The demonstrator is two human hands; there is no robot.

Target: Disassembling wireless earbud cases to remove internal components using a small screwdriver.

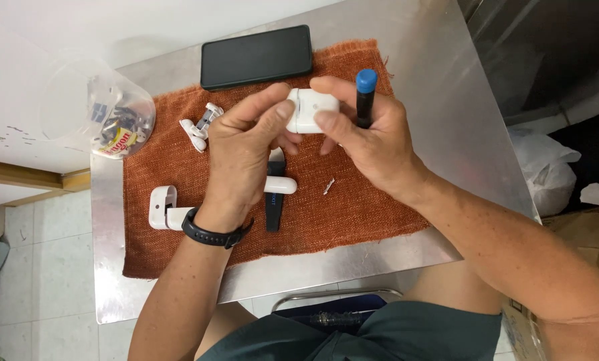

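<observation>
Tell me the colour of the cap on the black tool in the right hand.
Blue: the cap tops the black tool held in the right hand, clearest in the head view.

A dark blank phone screen [256,57] lies on the rust cloth's [353,214] far edge; left of the cloth, a clear plastic bag [105,110] shows a yellow-red label [117,142].

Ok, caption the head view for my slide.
Both hands, left hand and right hand, hold a small white plastic case above a rust-orange woven cloth; right also grips a blue-capped black pen.

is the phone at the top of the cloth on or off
Off or asleep: the phone lies flat on the orange cloth, its screen uniformly black with nothing lit.
</observation>
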